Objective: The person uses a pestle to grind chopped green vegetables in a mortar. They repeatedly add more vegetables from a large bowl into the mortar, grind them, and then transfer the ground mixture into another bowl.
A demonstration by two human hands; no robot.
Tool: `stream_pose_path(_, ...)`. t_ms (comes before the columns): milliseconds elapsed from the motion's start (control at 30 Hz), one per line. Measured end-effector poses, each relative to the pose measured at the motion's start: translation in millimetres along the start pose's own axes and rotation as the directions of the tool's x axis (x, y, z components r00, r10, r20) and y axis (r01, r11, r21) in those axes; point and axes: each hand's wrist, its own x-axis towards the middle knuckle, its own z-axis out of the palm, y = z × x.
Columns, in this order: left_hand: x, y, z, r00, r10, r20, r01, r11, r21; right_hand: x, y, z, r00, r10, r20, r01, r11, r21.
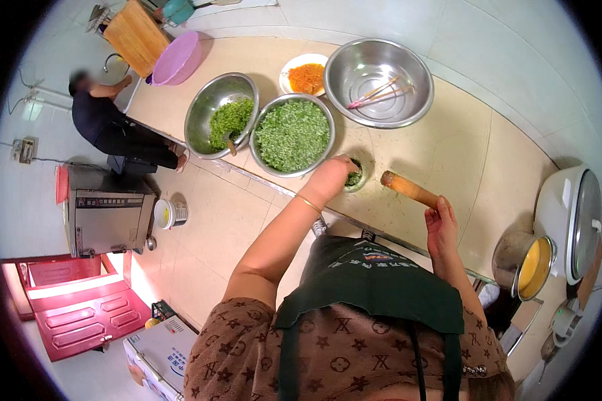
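Observation:
My left hand (333,173) reaches into the mouth of a glass jar (363,179) that holds chopped greens; its fingertips are partly hidden, so I cannot tell whether they grip anything. In my right hand (442,220) is a wooden pestle or rolling stick (411,189), its darkened end pointing toward the jar. Left of the jar stands a steel bowl full of finely chopped greens (293,135). Beside it, another steel bowl (196,108) holds brighter chopped greens and a wooden-handled utensil (231,144). A white plate (285,75) bears shredded orange food.
A large steel basin (341,55) with chopsticks stands behind the jar. At right are a pot of yellow liquid (504,263) and a white electric cooker (557,210). A purple basin (178,60) is at far left, near another person (105,120). The counter's front edge runs before me.

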Motion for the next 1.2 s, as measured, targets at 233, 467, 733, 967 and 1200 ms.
stream_pose_path(233, -13, -94, -40, 0.912, -0.309, -0.271, 0.275, 0.948, -0.158, 1, -1, 4, 0.999, -0.027, 0.037, 0.026, 1.0, 0.013)
stream_pose_path(467, -24, -100, -32, 0.805, -0.51, -0.303, 0.564, 0.817, 0.121, -3, -1, 4, 0.999, -0.025, 0.032, 0.025, 1.0, 0.009)
stream_pose_path(733, -27, -135, -33, 0.837, -0.476, -0.271, 0.501, 0.865, 0.028, -7, -2, 15, 0.999, -0.023, 0.036, 0.023, 1.0, -0.004)
stream_pose_path(967, -31, -116, -43, 0.86, -0.371, -0.351, 0.394, 0.919, -0.008, -7, 1, 7, 0.999, -0.015, 0.05, 0.014, 1.0, 0.008)
stream_pose_path(1200, -36, -124, -37, 0.862, -0.4, -0.311, 0.413, 0.91, -0.023, -10, -2, 0, 0.998, -0.004, 0.059, 0.005, 1.0, -0.006)
